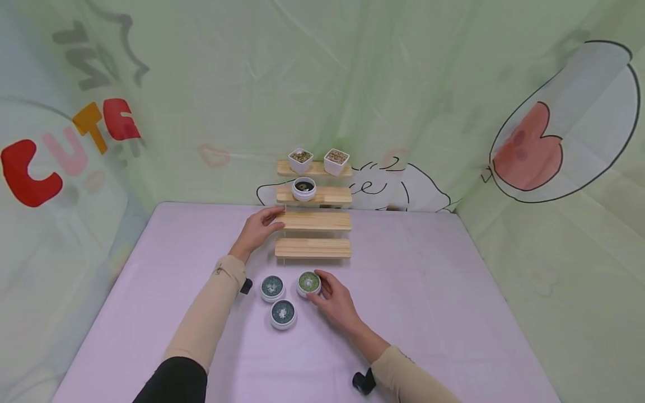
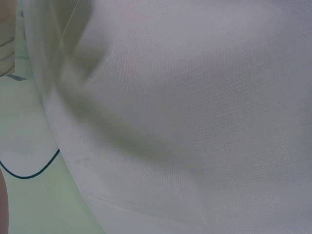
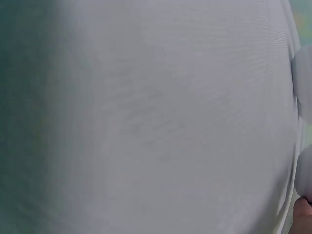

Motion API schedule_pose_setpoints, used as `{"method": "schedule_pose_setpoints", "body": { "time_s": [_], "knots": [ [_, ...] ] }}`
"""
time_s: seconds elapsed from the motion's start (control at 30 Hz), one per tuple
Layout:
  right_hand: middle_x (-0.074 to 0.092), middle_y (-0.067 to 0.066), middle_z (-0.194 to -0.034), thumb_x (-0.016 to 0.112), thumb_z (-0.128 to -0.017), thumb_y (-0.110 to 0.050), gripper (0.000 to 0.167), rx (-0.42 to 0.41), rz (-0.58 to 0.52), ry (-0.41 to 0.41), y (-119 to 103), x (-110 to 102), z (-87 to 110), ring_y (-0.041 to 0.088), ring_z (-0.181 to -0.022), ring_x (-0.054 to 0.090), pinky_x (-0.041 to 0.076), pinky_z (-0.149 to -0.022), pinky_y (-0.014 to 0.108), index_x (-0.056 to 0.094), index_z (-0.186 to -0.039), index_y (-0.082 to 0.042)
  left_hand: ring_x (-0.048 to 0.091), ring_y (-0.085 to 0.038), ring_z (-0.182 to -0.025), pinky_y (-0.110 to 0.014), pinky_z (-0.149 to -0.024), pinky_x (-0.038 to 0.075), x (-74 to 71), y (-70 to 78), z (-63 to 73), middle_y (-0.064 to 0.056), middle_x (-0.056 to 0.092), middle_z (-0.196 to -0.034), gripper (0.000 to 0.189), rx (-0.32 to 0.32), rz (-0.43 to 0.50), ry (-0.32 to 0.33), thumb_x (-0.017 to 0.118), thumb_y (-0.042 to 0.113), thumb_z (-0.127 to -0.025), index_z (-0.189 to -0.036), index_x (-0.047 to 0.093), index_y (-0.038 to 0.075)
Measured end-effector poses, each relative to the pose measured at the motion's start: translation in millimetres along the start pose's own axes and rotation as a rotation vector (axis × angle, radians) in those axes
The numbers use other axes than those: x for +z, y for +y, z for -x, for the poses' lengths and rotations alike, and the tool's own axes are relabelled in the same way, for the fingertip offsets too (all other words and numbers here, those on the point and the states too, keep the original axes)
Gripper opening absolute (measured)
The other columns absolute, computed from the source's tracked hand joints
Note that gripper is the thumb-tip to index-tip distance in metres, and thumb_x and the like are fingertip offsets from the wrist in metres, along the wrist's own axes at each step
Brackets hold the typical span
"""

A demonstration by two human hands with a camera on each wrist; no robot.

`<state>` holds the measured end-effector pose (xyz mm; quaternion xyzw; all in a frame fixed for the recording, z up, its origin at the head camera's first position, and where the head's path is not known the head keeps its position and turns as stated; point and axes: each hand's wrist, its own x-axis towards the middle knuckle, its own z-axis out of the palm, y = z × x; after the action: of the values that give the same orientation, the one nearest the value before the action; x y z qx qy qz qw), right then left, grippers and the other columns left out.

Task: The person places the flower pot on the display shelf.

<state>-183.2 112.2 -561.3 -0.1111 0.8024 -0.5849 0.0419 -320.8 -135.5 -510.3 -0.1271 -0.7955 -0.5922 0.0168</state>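
A tiered wooden stand [image 1: 313, 248] has several stepped plank shelves. My left hand [image 1: 257, 229] holds the left end of its second shelf from the bottom, fingers toward the back and thumb toward the front. In front of the stand, my right hand [image 1: 336, 299] grips a small round white pot [image 1: 309, 284] with a green filling, thumb and fingers on either side. Two round white pots with dark green fillings stand to its left, one pot [image 1: 272, 287] behind the other pot [image 1: 283, 314]. In the right wrist view, the thumb [image 3: 302, 214] meets a pot at the right edge.
Two square white pots, the left pot [image 1: 300, 159] and the right pot [image 1: 336, 161], sit on the top shelf. A round pot [image 1: 304, 189] with a dark filling is one shelf lower. Pale purple cloth [image 1: 428, 313] covers the table, and a printed curtain [image 1: 242, 84] hangs behind.
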Motion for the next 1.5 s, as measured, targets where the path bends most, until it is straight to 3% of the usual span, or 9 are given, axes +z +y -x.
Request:
{"method": "schedule_pose_setpoints", "body": {
  "time_s": [0.47, 0.77, 0.93, 1.03, 1.17, 1.5],
  "knots": [
    [0.054, 0.016, -0.136, 0.076, -0.083, -0.002, 0.056, 0.052, -0.059, 0.118, -24.1, -16.4, -20.4, 0.031, -0.127, 0.052, 0.05, -0.101, 0.033, 0.054, -0.135, -0.003, 0.047, -0.026, -0.133, -0.027, -0.111, 0.04, -0.9, 2.7, -2.2, -0.017, 0.054, -0.139, 0.048, -0.022, 0.011, 0.007, 0.071, 0.009, -0.09, -0.134, 0.056, -0.002],
    [0.048, 0.02, -0.142, 0.075, -0.084, 0.0, 0.06, 0.028, -0.119, 0.123, -38.5, -29.1, -35.3, 0.032, -0.132, 0.047, 0.046, -0.104, 0.033, 0.049, -0.138, 0.001, 0.046, -0.026, -0.133, -0.025, -0.111, 0.04, -1.8, 3.9, -2.5, -0.017, 0.053, -0.14, 0.048, -0.037, 0.016, 0.004, 0.07, 0.007, -0.09, -0.135, 0.055, -0.002],
    [0.046, 0.027, -0.141, 0.072, -0.085, 0.005, 0.058, 0.004, -0.124, 0.097, -69.3, -38.8, -36.8, 0.036, -0.133, 0.045, 0.045, -0.104, 0.033, 0.046, -0.137, 0.009, 0.046, -0.028, -0.134, -0.028, -0.112, 0.039, -1.5, 7.1, -0.3, -0.019, 0.053, -0.139, 0.048, -0.024, 0.028, -0.001, 0.07, 0.006, -0.09, -0.134, 0.054, -0.004],
    [0.047, 0.027, -0.14, 0.072, -0.084, 0.007, 0.058, -0.024, -0.125, 0.121, -75.9, -43.8, -43.6, 0.035, -0.132, 0.046, 0.047, -0.103, 0.029, 0.047, -0.136, 0.009, 0.046, -0.028, -0.134, -0.03, -0.112, 0.039, -1.0, 6.8, 0.3, -0.02, 0.053, -0.139, 0.048, -0.022, 0.031, -0.002, 0.07, 0.005, -0.09, -0.134, 0.054, -0.005],
    [0.048, 0.021, -0.142, 0.074, -0.084, 0.004, 0.06, -0.028, -0.135, 0.156, -67.1, -50.0, -61.2, 0.029, -0.133, 0.047, 0.047, -0.101, 0.023, 0.048, -0.137, 0.004, 0.046, -0.026, -0.134, -0.027, -0.111, 0.04, -0.2, 2.5, -1.3, -0.017, 0.053, -0.139, 0.048, -0.028, 0.021, 0.003, 0.071, 0.007, -0.089, -0.134, 0.055, -0.003],
    [0.047, 0.016, -0.143, 0.072, -0.087, -0.002, 0.057, -0.017, -0.11, 0.201, -80.0, -68.6, -84.5, 0.024, -0.133, 0.047, 0.045, -0.102, 0.018, 0.048, -0.139, 0.0, 0.047, -0.027, -0.133, -0.025, -0.11, 0.04, 0.8, 1.1, -1.5, -0.018, 0.053, -0.139, 0.049, -0.015, 0.014, -0.004, 0.071, 0.007, -0.089, -0.134, 0.055, -0.003]
  ]
}}
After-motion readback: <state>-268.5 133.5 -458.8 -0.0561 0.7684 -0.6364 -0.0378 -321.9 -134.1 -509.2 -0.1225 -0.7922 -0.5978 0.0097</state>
